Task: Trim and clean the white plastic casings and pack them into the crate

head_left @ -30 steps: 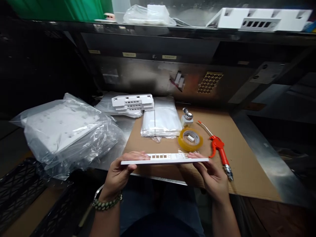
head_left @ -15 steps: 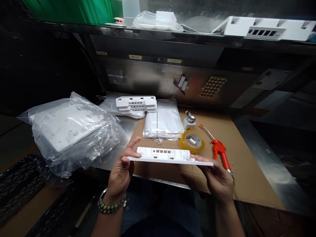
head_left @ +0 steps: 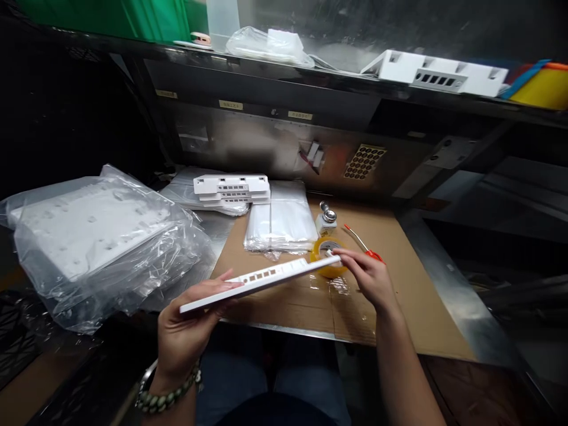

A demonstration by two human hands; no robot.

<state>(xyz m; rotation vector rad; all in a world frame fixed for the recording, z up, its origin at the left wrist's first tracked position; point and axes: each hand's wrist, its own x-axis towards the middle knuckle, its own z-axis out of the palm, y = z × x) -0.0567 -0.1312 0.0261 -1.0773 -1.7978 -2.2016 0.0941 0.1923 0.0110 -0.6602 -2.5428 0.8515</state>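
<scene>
A white plastic housing [head_left: 266,280] with a row of square port openings is held above the front of the bench, edge-on and slanting up to the right. My left hand [head_left: 190,319] grips its left end, thumb and fingers on opposite faces. At the raised right end, the fingers of my right hand [head_left: 366,275] close on its tip. Just behind that tip lies a yellow-clear tape roll [head_left: 320,244], partly covered by the housing and my right fingers. A small white block inside the roll barely shows.
Stacked white housings [head_left: 233,190] and flat clear bags [head_left: 281,222] lie behind. Bagged white panels [head_left: 97,225] fill the left. A dispenser bottle [head_left: 327,220] and a partly hidden red air gun [head_left: 375,255] are at right. A shelf [head_left: 346,80] crosses above the cardboard-covered bench [head_left: 412,307].
The housing has tilted, its left end lower and its right end higher. My left hand moved left and down; my right hand moved left and up. The whole view has shifted slightly.
</scene>
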